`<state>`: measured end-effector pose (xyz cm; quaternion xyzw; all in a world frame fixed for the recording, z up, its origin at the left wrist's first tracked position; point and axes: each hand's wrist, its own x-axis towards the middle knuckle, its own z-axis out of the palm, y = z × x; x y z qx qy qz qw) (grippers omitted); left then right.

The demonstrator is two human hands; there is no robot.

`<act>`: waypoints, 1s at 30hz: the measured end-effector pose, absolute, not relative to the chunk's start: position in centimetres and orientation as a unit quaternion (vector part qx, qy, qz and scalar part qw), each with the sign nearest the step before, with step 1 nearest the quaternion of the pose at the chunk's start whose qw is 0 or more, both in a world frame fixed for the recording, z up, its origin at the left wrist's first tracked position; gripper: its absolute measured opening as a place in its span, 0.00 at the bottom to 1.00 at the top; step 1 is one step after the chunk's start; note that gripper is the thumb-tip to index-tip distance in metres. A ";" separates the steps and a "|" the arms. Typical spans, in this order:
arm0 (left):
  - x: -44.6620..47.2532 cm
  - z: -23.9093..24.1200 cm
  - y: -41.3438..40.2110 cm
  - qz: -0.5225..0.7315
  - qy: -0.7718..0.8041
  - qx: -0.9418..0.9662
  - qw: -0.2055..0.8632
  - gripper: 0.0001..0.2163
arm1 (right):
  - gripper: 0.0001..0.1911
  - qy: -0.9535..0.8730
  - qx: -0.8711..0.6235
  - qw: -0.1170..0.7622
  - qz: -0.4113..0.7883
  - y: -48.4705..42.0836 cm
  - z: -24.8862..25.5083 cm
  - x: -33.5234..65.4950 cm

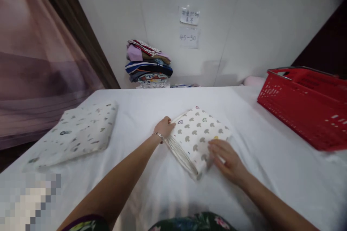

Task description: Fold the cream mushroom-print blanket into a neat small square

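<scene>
A white cloth with a mushroom print (pixel 193 133), folded into a thick, many-layered square, lies at an angle on the white-covered table. At its left corner my left hand (pixel 164 127) is closed, pinching the layers with the thumb on top. My right hand (pixel 226 158) is at the right edge of the cloth, its fingers outstretched and slightly blurred, touching the printed face. The layered edges show along the lower left side. Further left, another white printed cloth (pixel 86 133) lies folded flat, apart from both hands.
A red plastic basket (pixel 300 112) with a metal handle stands on the right of the table (pixel 130 108). Behind the far edge rises a stack of folded textiles (pixel 149 66) against the wall. Two paper notes (pixel 189 16) hang there. A sheer pinkish curtain (pixel 40 61) borders the left.
</scene>
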<state>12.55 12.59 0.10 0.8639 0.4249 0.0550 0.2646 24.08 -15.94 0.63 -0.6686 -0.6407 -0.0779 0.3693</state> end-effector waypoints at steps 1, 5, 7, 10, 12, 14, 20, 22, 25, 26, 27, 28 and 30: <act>12.6 0.0 12.7 0.051 0.423 0.864 0.267 0.15 | 0.18 -0.600 -0.698 0.381 -0.089 -16.2 0.5 25.9; 13.2 -0.2 12.9 0.017 0.405 0.880 0.246 0.15 | 0.22 -0.424 -0.797 0.430 -0.011 -17.1 -0.7 32.9; 13.4 -0.2 13.0 0.009 0.399 0.884 0.244 0.15 | 0.30 -0.388 -0.807 0.434 0.099 -17.2 -1.4 35.0; 13.5 0.3 13.0 0.011 0.407 0.878 0.253 0.15 | 0.36 -0.394 -0.804 0.415 0.162 -16.9 -2.1 36.1; 13.3 1.0 12.4 0.042 0.422 0.868 0.259 0.18 | 0.35 -0.391 -0.809 0.408 0.159 -16.5 -2.4 36.1; 12.9 1.9 10.8 0.106 0.406 0.874 0.247 0.20 | 0.33 -0.381 -0.813 0.410 0.162 -16.2 -2.6 36.0; 9.7 2.5 0.6 0.187 0.137 0.963 0.136 0.26 | 0.24 -0.361 -0.816 0.433 0.125 -15.4 -3.6 36.0; 8.8 1.4 -2.2 0.157 0.101 0.977 0.104 0.33 | 0.22 -0.369 -0.819 0.429 0.096 -15.3 -3.9 35.9; 8.1 -0.2 -4.1 0.126 0.121 0.981 0.086 0.36 | 0.20 -0.405 -0.813 0.413 0.061 -15.4 -3.7 35.6; 8.0 -0.5 -4.1 0.121 0.131 0.980 0.085 0.35 | 0.19 -0.412 -0.809 0.416 0.060 -15.6 -3.5 35.6; 8.0 -0.7 -4.0 0.114 0.135 0.981 0.085 0.33 | 0.19 -0.412 -0.804 0.423 0.061 -15.9 -3.4 35.6; 7.9 -0.7 -3.8 0.106 0.135 0.982 0.085 0.30 | 0.19 -0.409 -0.800 0.434 0.063 -16.3 -3.2 35.6; 7.6 -0.5 -3.3 0.088 0.119 0.985 0.087 0.25 | 0.20 -0.406 -0.798 0.441 0.063 -17.3 -3.1 35.5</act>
